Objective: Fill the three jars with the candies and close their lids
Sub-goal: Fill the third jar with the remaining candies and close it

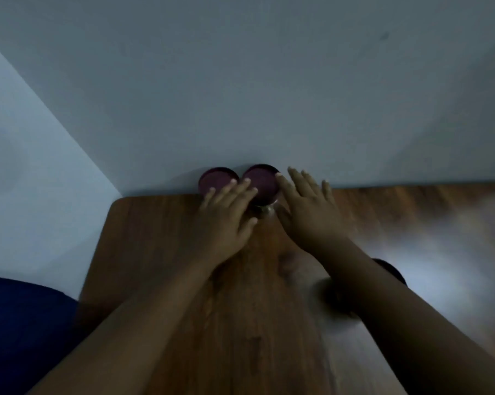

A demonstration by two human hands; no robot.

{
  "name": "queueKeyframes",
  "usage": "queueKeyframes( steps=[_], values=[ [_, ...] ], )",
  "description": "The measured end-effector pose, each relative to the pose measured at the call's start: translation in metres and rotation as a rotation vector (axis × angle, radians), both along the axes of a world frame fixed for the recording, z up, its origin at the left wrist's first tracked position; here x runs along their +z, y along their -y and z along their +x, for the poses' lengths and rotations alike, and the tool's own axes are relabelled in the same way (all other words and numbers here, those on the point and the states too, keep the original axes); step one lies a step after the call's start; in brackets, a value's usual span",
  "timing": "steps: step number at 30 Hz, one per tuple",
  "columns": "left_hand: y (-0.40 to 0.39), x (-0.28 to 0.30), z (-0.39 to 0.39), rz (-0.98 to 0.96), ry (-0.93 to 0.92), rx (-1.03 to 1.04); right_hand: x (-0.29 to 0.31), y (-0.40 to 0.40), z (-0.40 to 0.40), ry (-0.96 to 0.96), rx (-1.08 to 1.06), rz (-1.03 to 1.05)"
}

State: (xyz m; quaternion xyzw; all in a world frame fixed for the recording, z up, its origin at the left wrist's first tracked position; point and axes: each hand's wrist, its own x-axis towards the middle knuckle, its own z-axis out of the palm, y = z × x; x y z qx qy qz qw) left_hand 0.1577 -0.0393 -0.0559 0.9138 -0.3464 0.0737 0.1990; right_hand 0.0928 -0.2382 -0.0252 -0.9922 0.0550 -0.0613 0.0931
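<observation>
Two jars with dark maroon lids stand side by side against the wall at the far edge of the wooden table (160, 252). The left jar (216, 178) and the right jar (262, 178) both have their lids on. My left hand (226, 215) reaches to them with fingers spread, its fingertips over the lower parts of both jars. My right hand (309, 206) is spread to the right of the right jar, its index fingertip touching that lid's rim. A third dark lidded jar (391, 270) shows partly behind my right forearm. No candies are visible.
A pale wall rises directly behind the jars and another wall closes in on the left past the table's rounded corner. A dark blue fabric surface (21, 323) lies at the lower left, beside the table.
</observation>
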Motion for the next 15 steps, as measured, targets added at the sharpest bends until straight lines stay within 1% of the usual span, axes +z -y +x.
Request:
queueKeyframes(
  steps=[1,3,5,7,9,12,15],
  values=[
    [0.01,-0.002,-0.02,-0.056,-0.01,-0.048,0.004,0.01,-0.017,0.012,-0.031,0.012],
    [0.036,-0.007,-0.06,-0.1,-0.111,-0.159,0.012,0.034,-0.06,-0.013,-0.139,0.047],
    [0.063,-0.015,-0.092,-0.056,-0.281,-0.237,0.017,0.055,-0.099,-0.131,-0.286,0.098],
    [0.092,-0.022,-0.112,0.029,-0.42,-0.291,0.018,0.075,-0.128,-0.285,-0.421,0.138],
    [0.115,-0.026,-0.122,0.069,-0.497,-0.305,0.012,0.09,-0.149,-0.401,-0.47,0.206],
    [0.135,-0.032,-0.123,0.044,-0.481,-0.273,-0.002,0.099,-0.163,-0.425,-0.466,0.353],
    [0.137,-0.035,-0.108,-0.014,-0.423,-0.182,-0.019,0.095,-0.158,-0.336,-0.433,0.381]
  ],
)
